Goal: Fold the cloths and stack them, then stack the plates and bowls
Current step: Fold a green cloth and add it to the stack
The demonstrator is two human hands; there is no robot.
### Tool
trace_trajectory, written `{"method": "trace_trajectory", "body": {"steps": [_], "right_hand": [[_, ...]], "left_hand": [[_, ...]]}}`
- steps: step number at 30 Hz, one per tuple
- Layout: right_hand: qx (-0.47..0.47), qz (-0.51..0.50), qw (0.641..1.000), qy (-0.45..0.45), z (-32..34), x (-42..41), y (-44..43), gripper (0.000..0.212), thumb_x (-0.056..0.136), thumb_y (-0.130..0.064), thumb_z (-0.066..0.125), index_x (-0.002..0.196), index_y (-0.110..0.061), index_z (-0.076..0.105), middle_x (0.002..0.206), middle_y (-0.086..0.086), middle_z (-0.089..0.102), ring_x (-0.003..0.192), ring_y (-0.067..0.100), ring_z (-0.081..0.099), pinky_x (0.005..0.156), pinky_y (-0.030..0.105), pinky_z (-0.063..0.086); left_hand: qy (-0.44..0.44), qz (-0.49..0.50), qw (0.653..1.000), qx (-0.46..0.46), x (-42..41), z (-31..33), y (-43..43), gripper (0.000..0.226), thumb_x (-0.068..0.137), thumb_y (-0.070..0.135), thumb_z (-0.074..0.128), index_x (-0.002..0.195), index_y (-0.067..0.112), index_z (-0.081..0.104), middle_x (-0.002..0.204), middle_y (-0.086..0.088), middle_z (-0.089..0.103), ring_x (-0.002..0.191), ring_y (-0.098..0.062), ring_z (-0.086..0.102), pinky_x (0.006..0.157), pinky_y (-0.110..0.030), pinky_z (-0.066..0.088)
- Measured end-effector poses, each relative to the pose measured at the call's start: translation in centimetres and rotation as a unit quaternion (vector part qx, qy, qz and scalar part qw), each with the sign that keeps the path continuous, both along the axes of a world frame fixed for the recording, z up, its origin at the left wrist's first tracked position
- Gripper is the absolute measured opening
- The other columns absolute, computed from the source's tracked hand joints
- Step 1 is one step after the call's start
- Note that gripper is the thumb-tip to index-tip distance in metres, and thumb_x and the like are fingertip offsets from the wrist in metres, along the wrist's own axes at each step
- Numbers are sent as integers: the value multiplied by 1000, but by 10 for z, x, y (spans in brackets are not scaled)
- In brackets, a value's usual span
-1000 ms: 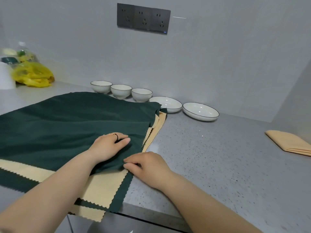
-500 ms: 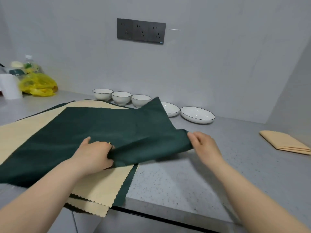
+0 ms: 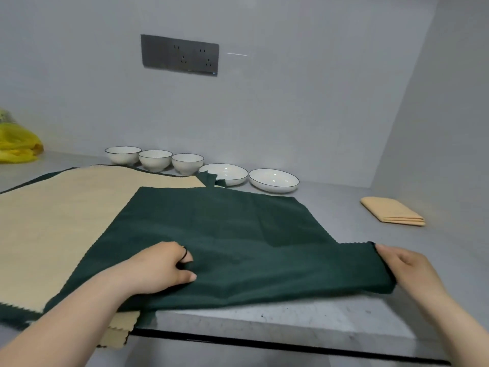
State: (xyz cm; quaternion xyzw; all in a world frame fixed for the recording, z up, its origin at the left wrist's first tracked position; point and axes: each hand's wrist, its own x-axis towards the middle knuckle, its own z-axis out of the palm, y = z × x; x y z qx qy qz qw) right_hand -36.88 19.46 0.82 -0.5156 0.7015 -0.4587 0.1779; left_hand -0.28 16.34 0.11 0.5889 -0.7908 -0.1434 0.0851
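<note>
A dark green cloth [image 3: 225, 234] lies spread across the grey counter, partly over a beige cloth [image 3: 66, 221] that tops a pile of cloths at the left. My left hand [image 3: 161, 266] grips the green cloth's near edge with curled fingers. At the right, my right hand [image 3: 404, 266] pinches the cloth's right corner. Three white bowls [image 3: 155, 158] stand in a row by the back wall. Two white plates [image 3: 274, 180] sit to their right, and a green cloth corner lies over the nearer plate [image 3: 230, 173]. One folded beige cloth [image 3: 391, 210] lies at the far right.
A yellow plastic bag [image 3: 16, 144] sits at the far left by the wall. The counter's front edge [image 3: 264, 343] runs just below my hands. A side wall [image 3: 436, 128] closes the counter at the right, and a socket panel [image 3: 180, 54] hangs on the back wall.
The green cloth has slid right off the pile, uncovering the beige cloth. My right hand has drawn its corner far to the right, and my left hand still grips the near edge.
</note>
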Motion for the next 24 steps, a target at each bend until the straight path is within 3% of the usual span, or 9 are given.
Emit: {"method": "trace_trajectory", "body": {"steps": [3,6,9,12,18,21,24], "right_hand": [[19,-42,999,-9,-7,-23,15,46,93,-22,50,85,23,56,69,18,51,68,26,45,61,31,26],[26,-75,997,1,-11,-39,25,45,92,-20,52,85,23,56,83,38,57,84,48,54,67,29,28],[34,-86,995,42,-10,-45,26,44,93,-20,50,60,9,48,59,18,42,59,28,37,58,31,21],[37,-85,994,61,-9,-45,20,40,94,-22,49,59,-7,35,56,9,31,55,22,26,53,32,15],[50,-68,996,3,-12,-48,-4,35,93,-25,50,65,-6,40,65,12,37,60,21,31,56,30,20],[50,-49,997,-27,-12,-48,-20,33,92,-28,51,68,-7,42,68,11,39,64,20,34,58,29,23],[57,-28,997,-53,-8,-44,-38,30,92,-28,52,71,-8,45,70,11,41,65,20,36,55,29,23]], "left_hand": [[25,-65,997,34,-21,1,2,47,86,29,60,54,17,28,56,4,30,50,-10,30,51,-20,25],[38,-120,988,87,-36,6,2,41,87,28,59,55,18,34,58,5,36,54,-8,32,55,-20,29],[26,-153,982,112,-45,13,-7,41,87,27,60,55,19,37,52,8,36,51,-7,33,54,-20,29],[3,-159,976,146,-41,18,-17,40,85,27,63,58,18,35,53,8,32,50,-8,29,53,-21,26],[3,-112,965,235,-11,25,-40,34,80,22,69,59,17,44,46,12,42,46,-4,37,51,-12,30],[-5,-70,974,214,0,28,-58,25,81,17,68,62,22,53,44,18,52,45,4,46,55,-8,36],[-8,-33,989,143,3,29,-78,24,84,18,64,64,24,54,58,15,54,53,2,48,56,-7,37]]}}
